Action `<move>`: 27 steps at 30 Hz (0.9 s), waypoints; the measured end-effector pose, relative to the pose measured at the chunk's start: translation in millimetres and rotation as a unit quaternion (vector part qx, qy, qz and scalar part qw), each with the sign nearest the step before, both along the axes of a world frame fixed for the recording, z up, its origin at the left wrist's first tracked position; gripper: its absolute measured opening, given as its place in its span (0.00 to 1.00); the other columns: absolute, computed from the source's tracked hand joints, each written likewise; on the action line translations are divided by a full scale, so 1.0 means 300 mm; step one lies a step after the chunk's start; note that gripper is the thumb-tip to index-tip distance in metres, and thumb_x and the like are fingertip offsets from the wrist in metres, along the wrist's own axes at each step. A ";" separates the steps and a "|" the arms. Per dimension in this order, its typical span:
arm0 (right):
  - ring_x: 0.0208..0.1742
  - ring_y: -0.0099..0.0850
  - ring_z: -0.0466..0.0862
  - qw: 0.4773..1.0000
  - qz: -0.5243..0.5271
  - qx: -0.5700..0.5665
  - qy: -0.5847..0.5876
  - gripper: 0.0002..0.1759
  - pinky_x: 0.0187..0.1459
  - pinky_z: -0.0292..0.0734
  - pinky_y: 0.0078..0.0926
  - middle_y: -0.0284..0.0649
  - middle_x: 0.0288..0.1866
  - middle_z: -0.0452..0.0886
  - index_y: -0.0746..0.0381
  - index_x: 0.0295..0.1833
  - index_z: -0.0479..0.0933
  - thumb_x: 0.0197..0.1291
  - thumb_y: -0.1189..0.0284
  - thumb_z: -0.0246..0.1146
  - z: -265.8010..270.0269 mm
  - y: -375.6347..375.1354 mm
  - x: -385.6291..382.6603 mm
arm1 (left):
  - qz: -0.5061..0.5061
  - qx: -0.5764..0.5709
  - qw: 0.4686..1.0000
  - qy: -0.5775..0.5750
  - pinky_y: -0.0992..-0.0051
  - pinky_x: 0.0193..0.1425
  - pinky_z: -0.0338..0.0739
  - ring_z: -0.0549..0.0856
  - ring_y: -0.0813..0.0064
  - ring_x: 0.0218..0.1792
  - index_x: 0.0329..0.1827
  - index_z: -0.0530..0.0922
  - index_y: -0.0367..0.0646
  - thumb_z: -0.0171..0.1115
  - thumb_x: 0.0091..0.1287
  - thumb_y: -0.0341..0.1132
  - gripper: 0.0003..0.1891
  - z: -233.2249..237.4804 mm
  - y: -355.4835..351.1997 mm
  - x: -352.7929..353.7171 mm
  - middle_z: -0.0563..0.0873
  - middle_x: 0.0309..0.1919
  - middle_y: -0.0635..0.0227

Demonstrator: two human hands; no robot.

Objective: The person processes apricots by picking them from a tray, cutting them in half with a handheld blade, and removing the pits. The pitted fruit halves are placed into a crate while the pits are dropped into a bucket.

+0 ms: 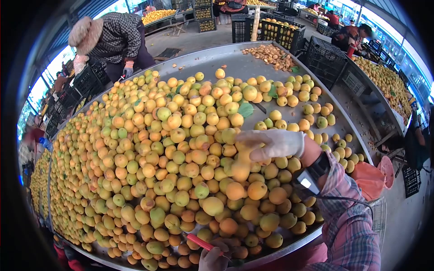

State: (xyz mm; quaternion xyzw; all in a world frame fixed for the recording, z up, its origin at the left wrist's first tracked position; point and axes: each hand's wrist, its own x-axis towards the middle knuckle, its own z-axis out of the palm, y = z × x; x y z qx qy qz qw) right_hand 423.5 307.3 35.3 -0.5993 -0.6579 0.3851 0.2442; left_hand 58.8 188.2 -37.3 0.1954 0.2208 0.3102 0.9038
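A broad heap of yellow-orange and greenish apricots [149, 169] covers a metal table [203, 65]. My right hand [273, 143], in a pale glove, reaches over the heap from the right. Below its fingers is an orange-yellow fruit, blurred by motion; whether the fingers hold it cannot be made out. At the bottom middle, my left hand [217, 257], also gloved, is closed around a red-handled tool [199, 241] near the table's front edge. The tool's tip points up and left, close to the fruit.
Fruit pits [272, 57] lie at the table's far end. A person in a straw hat [118, 40] bends over the far left side. Black crates [324, 58] stand beyond the right edge; a red bag [367, 179] hangs nearer. Other people work at farther tables.
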 end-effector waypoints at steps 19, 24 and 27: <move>0.64 0.44 0.80 0.942 -0.328 0.063 -0.042 0.57 0.64 0.75 0.34 0.55 0.63 0.79 0.65 0.75 0.63 0.43 0.48 0.77 -0.361 0.537 0.368 | 0.037 0.017 0.983 0.178 0.73 0.46 0.67 0.73 0.74 0.37 0.42 0.74 0.42 0.54 0.76 0.48 0.17 0.006 -0.009 0.023 0.76 0.40 0.66; 0.59 0.41 0.83 0.949 -0.307 0.032 -0.071 0.48 0.60 0.77 0.34 0.52 0.58 0.82 0.70 0.66 0.70 0.42 0.55 0.79 -0.392 0.494 0.371 | 0.023 0.018 0.987 0.156 0.66 0.55 0.66 0.72 0.68 0.44 0.41 0.72 0.43 0.51 0.77 0.49 0.17 0.027 -0.001 0.025 0.75 0.42 0.62; 0.48 0.41 0.87 0.967 -0.234 0.068 -0.080 0.38 0.52 0.81 0.35 0.50 0.48 0.87 0.72 0.55 0.78 0.42 0.58 0.78 -0.446 0.460 0.391 | -0.005 0.009 0.992 0.125 0.62 0.60 0.64 0.72 0.65 0.46 0.40 0.71 0.43 0.50 0.77 0.48 0.17 0.056 0.017 0.023 0.75 0.43 0.60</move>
